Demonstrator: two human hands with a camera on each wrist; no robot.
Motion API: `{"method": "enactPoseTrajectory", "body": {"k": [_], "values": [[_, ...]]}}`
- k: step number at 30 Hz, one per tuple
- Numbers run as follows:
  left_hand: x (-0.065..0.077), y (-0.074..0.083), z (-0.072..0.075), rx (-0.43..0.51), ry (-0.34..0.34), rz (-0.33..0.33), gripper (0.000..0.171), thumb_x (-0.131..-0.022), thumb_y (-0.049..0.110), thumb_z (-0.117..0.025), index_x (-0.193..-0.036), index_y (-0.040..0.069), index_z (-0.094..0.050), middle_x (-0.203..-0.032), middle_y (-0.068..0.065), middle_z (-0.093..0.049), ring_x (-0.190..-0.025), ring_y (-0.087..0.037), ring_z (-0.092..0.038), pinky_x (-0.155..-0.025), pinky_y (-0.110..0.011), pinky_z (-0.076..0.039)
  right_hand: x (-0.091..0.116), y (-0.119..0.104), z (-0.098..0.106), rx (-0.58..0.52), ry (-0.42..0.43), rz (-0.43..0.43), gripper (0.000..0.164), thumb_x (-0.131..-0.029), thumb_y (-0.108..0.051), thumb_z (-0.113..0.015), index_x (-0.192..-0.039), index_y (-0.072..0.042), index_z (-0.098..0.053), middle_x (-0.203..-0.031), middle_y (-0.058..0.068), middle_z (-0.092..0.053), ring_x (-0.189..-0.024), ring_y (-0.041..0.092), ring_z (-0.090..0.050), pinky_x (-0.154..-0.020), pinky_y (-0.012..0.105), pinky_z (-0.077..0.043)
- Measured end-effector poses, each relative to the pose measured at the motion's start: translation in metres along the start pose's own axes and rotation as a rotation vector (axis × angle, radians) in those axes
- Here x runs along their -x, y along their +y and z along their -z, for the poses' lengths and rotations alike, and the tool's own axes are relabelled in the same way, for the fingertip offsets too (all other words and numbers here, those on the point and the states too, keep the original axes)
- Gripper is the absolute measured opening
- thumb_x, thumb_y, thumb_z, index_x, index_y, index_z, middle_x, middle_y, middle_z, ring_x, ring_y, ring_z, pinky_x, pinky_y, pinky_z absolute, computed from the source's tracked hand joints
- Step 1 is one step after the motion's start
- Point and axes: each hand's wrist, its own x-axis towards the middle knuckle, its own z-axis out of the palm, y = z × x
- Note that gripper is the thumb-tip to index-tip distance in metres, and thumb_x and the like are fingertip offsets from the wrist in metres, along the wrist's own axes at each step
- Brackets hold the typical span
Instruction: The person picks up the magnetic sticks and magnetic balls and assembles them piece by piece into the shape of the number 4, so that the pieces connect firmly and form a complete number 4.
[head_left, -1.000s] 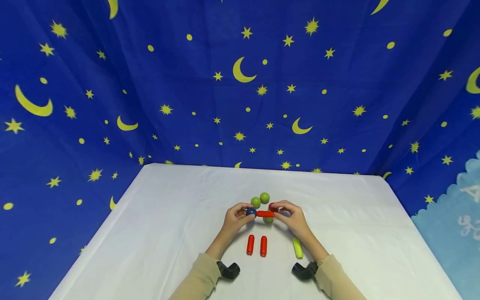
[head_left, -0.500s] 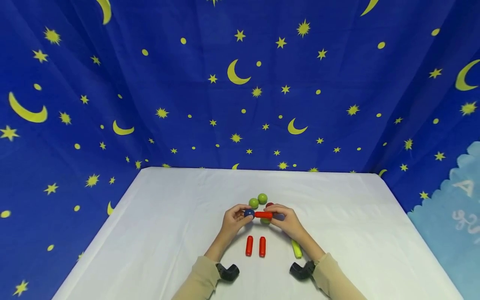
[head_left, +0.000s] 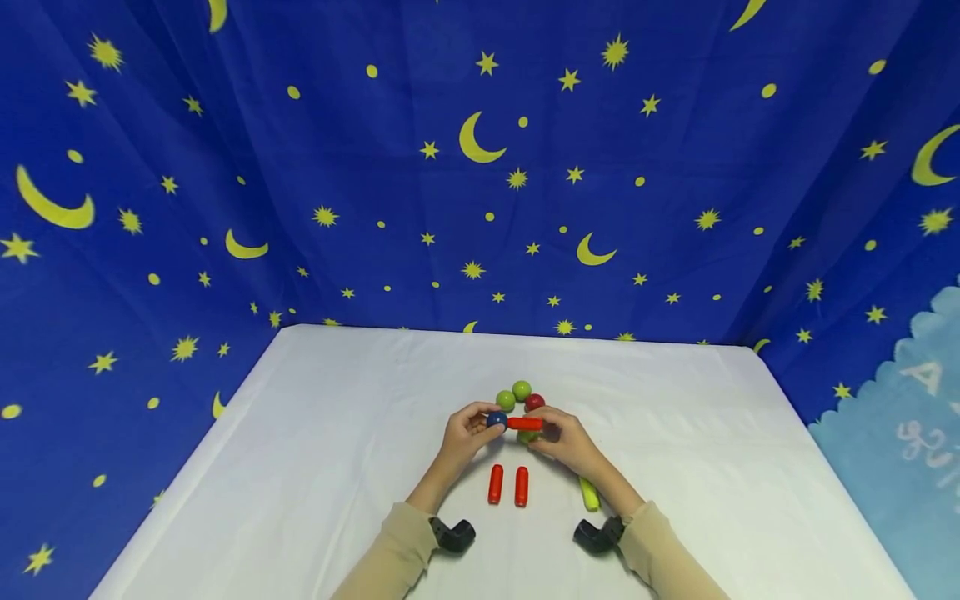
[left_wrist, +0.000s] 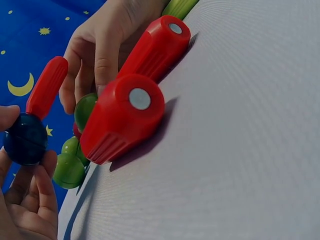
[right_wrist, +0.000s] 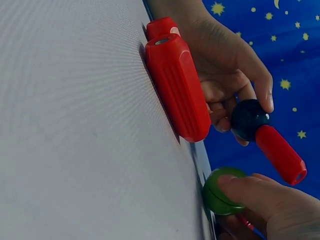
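Tablecloth spreads beneath the left hand and right hand. The grooved red rod, released by the right, now juts from the blue ball pinched in the left's fingers, so that hand alone carries the joined pair aloft; right thumb and fingers pinch a green ball.

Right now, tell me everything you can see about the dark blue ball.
The dark blue ball is round, smooth and glossy, perhaps plastic or painted wood. A faint line seems to cross it in the left wrist view. The left hand holds it between thumb and fingers, raised off the white table. One end of a red stick meets its side, the stick pointing toward the person's right; how they are joined is hidden. Nothing else appears to touch it.
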Motion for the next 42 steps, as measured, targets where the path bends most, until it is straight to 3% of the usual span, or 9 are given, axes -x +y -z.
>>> {"method": "enactPoseTrajectory", "body": {"k": [5, 9, 14, 18, 23, 33, 42], "values": [[-0.002, 0.003, 0.001, 0.009, -0.004, -0.008, 0.033, -0.084, 0.001, -0.067, -0.113, -0.013, -0.059, -0.104, -0.030, -0.059, -0.074, 0.002, -0.054, -0.066, -0.013, -0.046, -0.002, 0.000, 0.002, 0.000, 0.010, -0.050, 0.034, -0.076, -0.008, -0.077, -0.108, -0.014, -0.066, -0.104, 0.004, -0.069, -0.093, 0.006, -0.057, -0.081, 0.022, -0.048], [-0.002, 0.004, 0.001, 0.034, -0.009, -0.019, 0.035, -0.085, -0.001, -0.066, -0.114, -0.016, -0.057, -0.103, -0.035, -0.057, -0.073, 0.000, -0.055, -0.064, -0.014, -0.046, -0.001, 0.000, 0.005, -0.012, 0.035, -0.092, 0.032, -0.077, -0.010, -0.076, -0.108, -0.014, -0.066, -0.106, 0.004, -0.069, -0.093, 0.006, -0.059, -0.083, 0.024, -0.050], [-0.001, 0.003, 0.002, 0.042, 0.005, 0.011, 0.036, -0.085, 0.000, -0.066, -0.115, -0.016, -0.057, -0.103, -0.036, -0.057, -0.074, -0.002, -0.054, -0.064, -0.014, -0.045, 0.002, -0.024, 0.015, -0.089, 0.067, -0.195, 0.034, -0.079, -0.005, -0.074, -0.112, -0.001, -0.065, -0.111, 0.016, -0.067, -0.094, 0.018, -0.063, -0.086, 0.035, -0.054], [-0.001, 0.003, 0.002, 0.033, 0.019, 0.031, 0.036, -0.084, 0.001, -0.067, -0.116, -0.015, -0.058, -0.102, -0.033, -0.059, -0.073, -0.002, -0.054, -0.063, -0.014, -0.044, 0.005, -0.032, 0.018, -0.144, 0.152, -0.250, 0.035, -0.078, -0.001, -0.074, -0.111, 0.004, -0.064, -0.110, 0.021, -0.066, -0.093, 0.014, -0.061, -0.083, 0.033, -0.054], [0.000, 0.003, 0.001, 0.034, 0.035, 0.033, 0.036, -0.084, 0.001, -0.067, -0.115, -0.014, -0.058, -0.100, -0.032, -0.060, -0.072, -0.003, -0.053, -0.062, -0.015, -0.043, 0.008, -0.027, 0.018, -0.201, 0.264, -0.214, 0.034, -0.077, 0.003, -0.073, -0.109, 0.007, -0.063, -0.108, 0.026, -0.064, -0.092, 0.010, -0.060, -0.081, 0.031, -0.054], [-0.001, 0.002, 0.002, 0.037, 0.067, 0.056, 0.036, -0.085, 0.003, -0.067, -0.116, -0.013, -0.059, -0.101, -0.030, -0.061, -0.071, -0.003, -0.053, -0.062, -0.014, -0.043, 0.011, -0.029, 0.014, -0.223, 0.339, -0.175, 0.035, -0.074, 0.010, -0.071, -0.108, 0.013, -0.061, -0.106, 0.030, -0.060, -0.089, 0.007, -0.058, -0.077, 0.019, -0.050], [-0.002, 0.002, 0.003, 0.044, 0.089, 0.076, 0.036, -0.085, 0.003, -0.067, -0.116, -0.012, -0.059, -0.107, -0.032, -0.060, -0.074, -0.005, -0.054, -0.063, -0.013, -0.044, 0.011, -0.028, 0.014, -0.252, 0.388, -0.123, 0.036, -0.074, 0.013, -0.070, -0.107, 0.016, -0.059, -0.101, 0.026, -0.058, -0.085, 0.004, -0.056, -0.074, 0.018, -0.049]]}}
